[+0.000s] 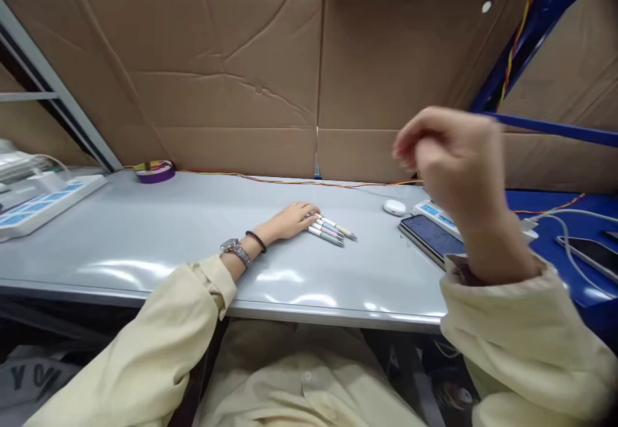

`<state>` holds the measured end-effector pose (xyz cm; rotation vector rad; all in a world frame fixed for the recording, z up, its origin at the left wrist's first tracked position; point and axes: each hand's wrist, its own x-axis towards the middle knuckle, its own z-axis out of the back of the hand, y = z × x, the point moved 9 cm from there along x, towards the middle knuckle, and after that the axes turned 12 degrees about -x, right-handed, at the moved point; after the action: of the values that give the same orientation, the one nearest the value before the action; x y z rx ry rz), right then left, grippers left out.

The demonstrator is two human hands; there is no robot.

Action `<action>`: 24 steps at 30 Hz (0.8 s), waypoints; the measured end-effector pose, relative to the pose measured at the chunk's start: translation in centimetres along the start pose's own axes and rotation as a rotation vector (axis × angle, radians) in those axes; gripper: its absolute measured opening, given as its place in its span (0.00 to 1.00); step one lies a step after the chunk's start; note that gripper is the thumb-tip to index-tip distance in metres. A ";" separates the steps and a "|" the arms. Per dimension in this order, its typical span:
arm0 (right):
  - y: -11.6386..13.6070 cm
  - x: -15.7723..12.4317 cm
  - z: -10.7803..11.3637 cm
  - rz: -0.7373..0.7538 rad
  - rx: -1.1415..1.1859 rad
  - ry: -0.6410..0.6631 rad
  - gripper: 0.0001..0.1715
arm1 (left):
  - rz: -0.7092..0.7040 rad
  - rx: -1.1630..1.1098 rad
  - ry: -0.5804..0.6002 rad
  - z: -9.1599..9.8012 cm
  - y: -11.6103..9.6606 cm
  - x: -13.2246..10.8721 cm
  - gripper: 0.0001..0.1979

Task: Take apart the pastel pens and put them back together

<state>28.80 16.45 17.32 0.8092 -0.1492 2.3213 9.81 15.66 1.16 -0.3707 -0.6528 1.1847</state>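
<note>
Several slim pens (pixel 328 228) with white barrels and pastel sections lie side by side on the grey-white table (pixel 193 240), metal tips pointing right. My left hand (pixel 292 219) rests on the tabletop, its fingers closed over the pens' left ends, which are hidden beneath them. A watch and a dark bead bracelet circle that wrist. Raised above the table's right side is my right hand (pixel 451 156), slightly blurred, fingers curled into a loose fist. Nothing shows in it. It is apart from the pens, in the air above a phone (pixel 429 237).
A white earbud case (pixel 394 207) and a power strip (pixel 437 214) sit near the phone. Purple tape (pixel 154 172) lies at the back left, another power strip (pixel 53 205) at far left. Cardboard (pixel 217 73) walls the back; a blue frame (pixel 526 34) stands right.
</note>
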 end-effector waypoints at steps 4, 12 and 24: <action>0.8 -0.1 -8.9 0.042 -0.072 0.443 0.21 | 0.066 0.017 -0.107 1.1 0.4 -0.9 0.14; 4.2 -6.4 -14.8 0.100 -0.075 0.474 0.15 | 0.152 0.010 -0.171 0.5 -2.6 -4.8 0.17; 5.2 -9.6 -12.9 0.060 -0.201 0.214 0.10 | 0.140 -0.306 -0.330 0.1 -5.9 -8.1 0.08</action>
<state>24.55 11.01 1.87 0.4601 -0.3107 2.3848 12.22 6.04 2.46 -0.4881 -1.1169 1.2941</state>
